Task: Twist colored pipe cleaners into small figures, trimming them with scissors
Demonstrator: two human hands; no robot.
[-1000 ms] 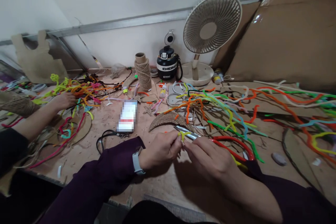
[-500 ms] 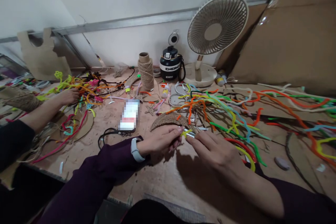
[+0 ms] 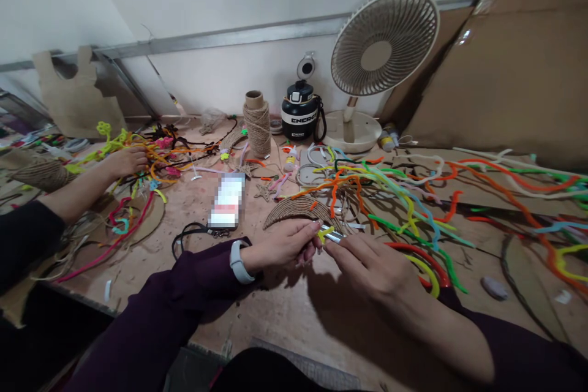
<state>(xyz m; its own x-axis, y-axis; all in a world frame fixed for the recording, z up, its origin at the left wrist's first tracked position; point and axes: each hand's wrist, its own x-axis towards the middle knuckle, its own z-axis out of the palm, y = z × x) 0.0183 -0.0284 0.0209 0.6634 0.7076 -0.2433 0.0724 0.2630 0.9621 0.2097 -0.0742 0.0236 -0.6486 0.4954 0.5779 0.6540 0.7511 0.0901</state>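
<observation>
My left hand [image 3: 294, 241], with a pale watch band at the wrist, pinches a short, bent yellow pipe cleaner [image 3: 325, 233] between thumb and fingers. My right hand [image 3: 376, 269] is closed around pliers, whose silver metal jaws [image 3: 334, 235] meet the yellow piece. Red and yellow curved lengths show beyond the right hand; whether they are the pliers' handles I cannot tell. Just behind my fingers lies a crescent wound with brown twine [image 3: 294, 208]. My right palm and the undersides of my fingers are hidden.
Loose coloured pipe cleaners [image 3: 408, 196] spread across the right side. A phone [image 3: 226, 201], a twine spool [image 3: 257, 125], a black bottle [image 3: 299, 113] and a fan [image 3: 383, 43] stand or lie further back. At left, another person's hand [image 3: 126, 162] is among more pipe cleaners.
My hands stay almost in place, with the yellow pipe cleaner and the metal jaws shifting only slightly. The other person's hand at left has moved a little to the right.
</observation>
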